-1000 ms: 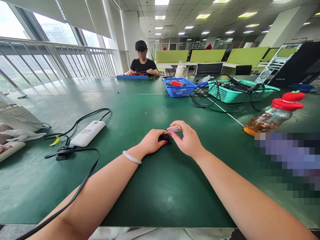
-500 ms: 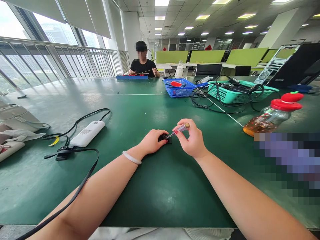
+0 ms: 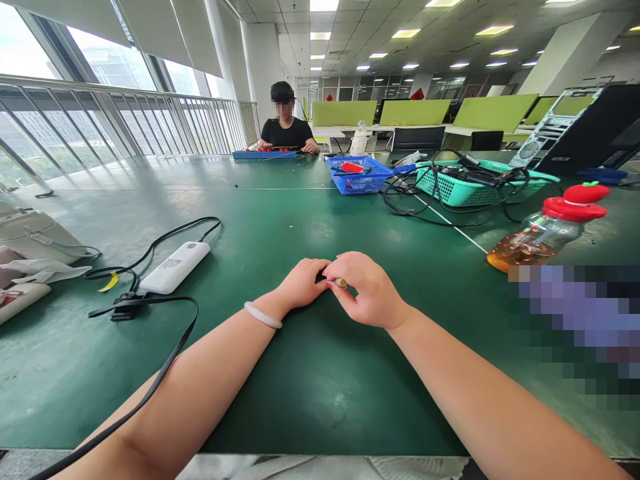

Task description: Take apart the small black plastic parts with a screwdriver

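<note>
Glossy green table (image 3: 310, 380), lime-green partitions (image 3: 345, 113) beyond: two-handed work, small black part (image 3: 321, 275).
Left hand (image 3: 303, 283): grip clamped on the part, mostly hidden under its fingers; right hand (image 3: 369, 288): grip pinched around slim tan-ended tool (image 3: 341, 283), just beside left grip, tip unseen. Best: part braced on table, tool in line, left fingertips clear.

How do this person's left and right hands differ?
The left hand holds a small dark piece, mostly hidden; the right hand holds a tool with a yellowish end. The left wrist wears a pale bracelet; the right wrist is bare. Both hands are curled and close together over the green table.
</note>
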### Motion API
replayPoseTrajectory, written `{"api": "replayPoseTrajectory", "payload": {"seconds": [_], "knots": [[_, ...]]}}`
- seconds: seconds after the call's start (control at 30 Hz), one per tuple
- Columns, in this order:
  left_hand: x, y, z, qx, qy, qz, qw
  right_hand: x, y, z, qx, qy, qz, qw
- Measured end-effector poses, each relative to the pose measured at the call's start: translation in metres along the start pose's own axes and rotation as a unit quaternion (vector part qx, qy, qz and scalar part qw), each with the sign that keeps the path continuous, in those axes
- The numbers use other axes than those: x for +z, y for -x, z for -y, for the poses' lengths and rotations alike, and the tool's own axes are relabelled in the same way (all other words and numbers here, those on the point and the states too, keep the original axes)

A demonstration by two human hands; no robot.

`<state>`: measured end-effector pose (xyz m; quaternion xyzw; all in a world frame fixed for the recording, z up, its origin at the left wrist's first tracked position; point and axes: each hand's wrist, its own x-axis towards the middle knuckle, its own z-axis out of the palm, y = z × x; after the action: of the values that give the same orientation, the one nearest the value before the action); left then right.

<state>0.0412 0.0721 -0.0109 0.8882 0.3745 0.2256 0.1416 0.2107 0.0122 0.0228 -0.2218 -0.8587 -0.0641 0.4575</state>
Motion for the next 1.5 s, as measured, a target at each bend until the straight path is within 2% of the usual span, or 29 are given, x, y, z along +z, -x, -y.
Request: {"api": "replayPoseTrajectory", "payload": {"seconds": [0.17, 0.3, 0.5, 0.63, 1.0, 1.2, 1.37, 1.5], "knots": [[0.001, -0.001, 0.003, 0.016, -0.022, 0.015, 1.000, 0.011, -0.002, 0.013, -0.067, 0.008, 0.065, 0.996], [-0.001, -0.001, 0.004, -0.016, -0.015, 0.030, 0.999, 0.022, -0.001, 0.018, -0.098, 0.012, 0.117, 0.988], [-0.007, 0.001, -0.003, -0.047, -0.020, 0.048, 0.998, 0.026, 0.002, 0.016, -0.102, 0.001, 0.146, 0.984], [-0.010, 0.003, -0.009, -0.054, 0.003, 0.032, 0.998, 0.026, 0.002, 0.017, -0.098, 0.012, 0.186, 0.978], [-0.002, -0.002, 0.004, -0.048, 0.051, 0.005, 0.998, 0.028, 0.002, 0.019, -0.091, 0.004, 0.239, 0.967], [-0.005, -0.001, 0.000, -0.040, 0.040, 0.003, 0.998, 0.028, 0.004, 0.015, -0.106, 0.025, 0.220, 0.969], [-0.005, 0.000, 0.001, -0.047, 0.029, 0.017, 0.998, 0.025, 0.005, 0.012, -0.103, 0.047, 0.148, 0.983], [-0.003, 0.000, 0.003, -0.046, 0.032, 0.016, 0.998, 0.022, 0.002, 0.018, -0.112, 0.011, 0.085, 0.990]]}}
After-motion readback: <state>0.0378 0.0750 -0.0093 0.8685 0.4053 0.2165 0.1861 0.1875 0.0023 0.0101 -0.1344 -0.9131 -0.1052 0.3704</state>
